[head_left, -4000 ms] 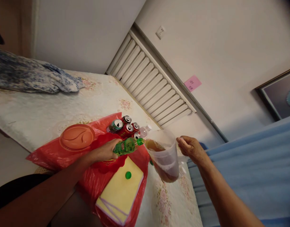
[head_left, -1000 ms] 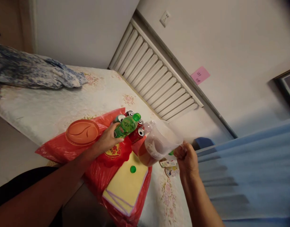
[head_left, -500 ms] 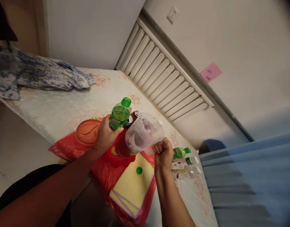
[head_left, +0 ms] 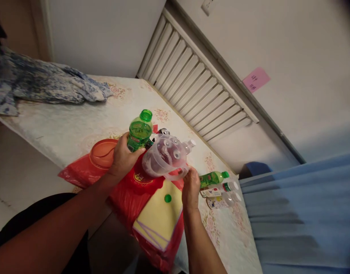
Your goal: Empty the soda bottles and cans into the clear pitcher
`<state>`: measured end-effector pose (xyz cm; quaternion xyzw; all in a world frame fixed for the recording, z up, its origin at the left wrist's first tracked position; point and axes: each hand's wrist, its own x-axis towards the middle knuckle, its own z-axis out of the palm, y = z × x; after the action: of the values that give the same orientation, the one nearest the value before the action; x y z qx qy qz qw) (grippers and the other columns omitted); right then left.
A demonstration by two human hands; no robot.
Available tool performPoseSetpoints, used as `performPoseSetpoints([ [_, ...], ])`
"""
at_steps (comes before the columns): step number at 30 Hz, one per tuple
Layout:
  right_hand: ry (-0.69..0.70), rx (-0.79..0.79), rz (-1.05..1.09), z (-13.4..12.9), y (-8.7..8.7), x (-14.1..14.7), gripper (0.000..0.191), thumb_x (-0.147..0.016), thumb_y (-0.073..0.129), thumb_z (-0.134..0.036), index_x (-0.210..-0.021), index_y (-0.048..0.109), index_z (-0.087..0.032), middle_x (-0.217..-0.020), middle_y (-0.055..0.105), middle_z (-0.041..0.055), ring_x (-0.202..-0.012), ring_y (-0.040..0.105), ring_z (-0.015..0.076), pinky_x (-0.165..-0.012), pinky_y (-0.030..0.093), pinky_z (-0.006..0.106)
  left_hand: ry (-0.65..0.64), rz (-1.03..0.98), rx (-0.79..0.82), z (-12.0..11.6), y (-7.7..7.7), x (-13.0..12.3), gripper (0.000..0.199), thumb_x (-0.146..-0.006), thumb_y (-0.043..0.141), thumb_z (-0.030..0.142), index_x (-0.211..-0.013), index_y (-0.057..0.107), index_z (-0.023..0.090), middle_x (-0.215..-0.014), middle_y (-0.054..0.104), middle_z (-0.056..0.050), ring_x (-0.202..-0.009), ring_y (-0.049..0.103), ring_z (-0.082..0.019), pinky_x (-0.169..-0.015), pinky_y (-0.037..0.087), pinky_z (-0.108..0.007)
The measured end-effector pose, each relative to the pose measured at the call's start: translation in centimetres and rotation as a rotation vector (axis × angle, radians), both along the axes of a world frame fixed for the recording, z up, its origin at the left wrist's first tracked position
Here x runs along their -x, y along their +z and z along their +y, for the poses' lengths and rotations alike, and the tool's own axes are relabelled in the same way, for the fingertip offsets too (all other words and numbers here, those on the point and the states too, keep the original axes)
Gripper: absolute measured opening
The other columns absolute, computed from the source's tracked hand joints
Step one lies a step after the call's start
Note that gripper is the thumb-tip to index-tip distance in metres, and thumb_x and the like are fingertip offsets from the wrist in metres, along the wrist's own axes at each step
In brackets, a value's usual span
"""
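My left hand (head_left: 125, 154) is wrapped round an uncapped green bottle (head_left: 140, 131) with green liquid inside, held upright at a slight tilt. By its handle, my right hand (head_left: 191, 184) grips a clear plastic pitcher (head_left: 163, 156), which leans and has some foamy liquid in it. The bottle stands just left of the pitcher, apart from its mouth. Below them a loose green cap (head_left: 167, 198) lies on a folded yellow cloth (head_left: 157, 217), which rests on red plastic (head_left: 126, 207). Drink cans (head_left: 164, 131) stand behind the pitcher, partly hidden.
An orange-red lid or bowl (head_left: 103, 153) sits at the left on the red plastic. Several bottles, one a capped green bottle (head_left: 213, 179), lie at the right of the flowered tablecloth (head_left: 63, 129). Patterned fabric (head_left: 55, 83) lies far left; a blue curtain (head_left: 303, 217) hangs right.
The pitcher has moved left and tipped more upright, showing its open top and uncovering a clear bottle behind. My right hand moved left with it. The green bottle shifted slightly left and up.
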<state>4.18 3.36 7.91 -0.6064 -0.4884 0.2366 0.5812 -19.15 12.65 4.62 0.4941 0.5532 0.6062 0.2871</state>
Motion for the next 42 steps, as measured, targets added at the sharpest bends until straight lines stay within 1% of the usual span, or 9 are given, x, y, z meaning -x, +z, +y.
performPoseSetpoints([
  [4,-0.103,0.195,-0.201,-2.7,-3.0,-3.2,0.039,-0.075,0.068,-0.046,-0.104,0.065,-0.021,-0.082,0.065,0.0010,-0.073,0.061,0.0194,-0.070,0.051,0.032,0.015,-0.006,0.001,-0.6,-0.1,0.1,0.053,-0.070,0.075,0.034,-0.119,0.058,0.020,-0.111,0.066,-0.007,-0.108,0.064,-0.029,-0.098,0.051,-0.041],
  [9,-0.005,0.319,-0.497,-5.6,-7.2,-3.1,0.044,-0.065,0.076,-0.031,-0.108,0.070,-0.021,-0.088,0.064,0.0034,-0.073,0.059,0.0207,-0.071,0.052,0.034,0.024,-0.032,0.052,-3.5,-0.1,0.6,0.054,-0.070,0.074,0.039,-0.117,0.058,0.019,-0.108,0.067,-0.005,-0.103,0.064,-0.027,-0.095,0.053,-0.041],
  [16,0.012,0.278,-0.595,-6.0,-8.0,-1.7,0.015,-0.071,0.063,-0.020,-0.084,0.071,-0.020,-0.080,0.063,0.0050,-0.075,0.060,0.0232,-0.074,0.049,0.035,-0.106,0.022,0.105,-11.2,0.2,0.5,0.058,-0.073,0.072,0.042,-0.124,0.055,0.021,-0.120,0.066,-0.008,-0.110,0.063,-0.032,-0.100,0.051,-0.048],
  [20,0.027,0.248,-0.425,-6.4,-6.1,-2.6,0.012,-0.068,0.064,-0.024,-0.078,0.070,-0.020,-0.072,0.060,0.0006,-0.065,0.054,0.0188,-0.064,0.047,0.031,-0.324,-0.026,0.107,-14.6,-0.8,-1.7,0.065,-0.072,0.073,0.042,-0.129,0.053,0.020,-0.125,0.066,-0.011,-0.117,0.062,-0.034,-0.101,0.051,-0.049],
  [24,0.108,0.133,-0.365,-8.0,-2.0,-3.8,0.026,-0.068,0.064,-0.023,-0.093,0.072,-0.021,-0.082,0.063,0.0018,-0.068,0.056,0.0178,-0.064,0.048,0.029,-0.483,-0.001,0.122,-16.5,-2.3,-4.6,0.065,-0.067,0.073,0.038,-0.127,0.055,0.019,-0.124,0.068,-0.012,-0.118,0.063,-0.035,-0.103,0.051,-0.052],
  [29,0.223,-0.033,-0.516,-10.9,4.5,-4.5,0.032,-0.076,0.059,-0.015,-0.106,0.070,-0.022,-0.096,0.064,0.0061,-0.082,0.059,0.0206,-0.074,0.050,0.032,-0.579,0.069,0.058,-17.6,-3.2,-7.5,0.067,-0.064,0.073,0.033,-0.128,0.056,0.018,-0.128,0.066,-0.014,-0.122,0.060,-0.035,-0.108,0.046,-0.053],
  [33,0.298,-0.033,-0.669,-13.0,8.1,-5.0,0.030,-0.082,0.056,-0.009,-0.106,0.068,-0.022,-0.097,0.063,0.0065,-0.090,0.061,0.0224,-0.082,0.049,0.034,-0.632,0.166,0.032,-18.2,-3.0,-8.6,0.067,-0.063,0.074,0.031,-0.127,0.057,0.019,-0.129,0.065,-0.013,-0.123,0.059,-0.036,-0.108,0.046,-0.053],
  [37,0.339,-0.028,-0.737,-14.4,9.8,-5.9,0.028,-0.086,0.056,-0.010,-0.108,0.068,-0.023,-0.100,0.067,0.0068,-0.091,0.062,0.0229,-0.083,0.050,0.035,-0.647,0.254,0.033,-18.5,-2.7,-9.1,0.070,-0.061,0.075,0.028,-0.128,0.057,0.017,-0.130,0.065,-0.015,-0.125,0.058,-0.037,-0.111,0.043,-0.054],
  [42,0.298,-0.061,-0.676,-15.3,10.0,-7.6,0.021,-0.086,0.060,-0.013,-0.103,0.069,-0.022,-0.100,0.071,0.0066,-0.087,0.064,0.0215,-0.081,0.052,0.034,-0.645,0.278,0.042,-18.7,-3.3,-9.6,0.070,-0.062,0.072,0.025,-0.130,0.057,0.019,-0.132,0.064,-0.013,-0.127,0.057,-0.036,-0.113,0.042,-0.053],
])
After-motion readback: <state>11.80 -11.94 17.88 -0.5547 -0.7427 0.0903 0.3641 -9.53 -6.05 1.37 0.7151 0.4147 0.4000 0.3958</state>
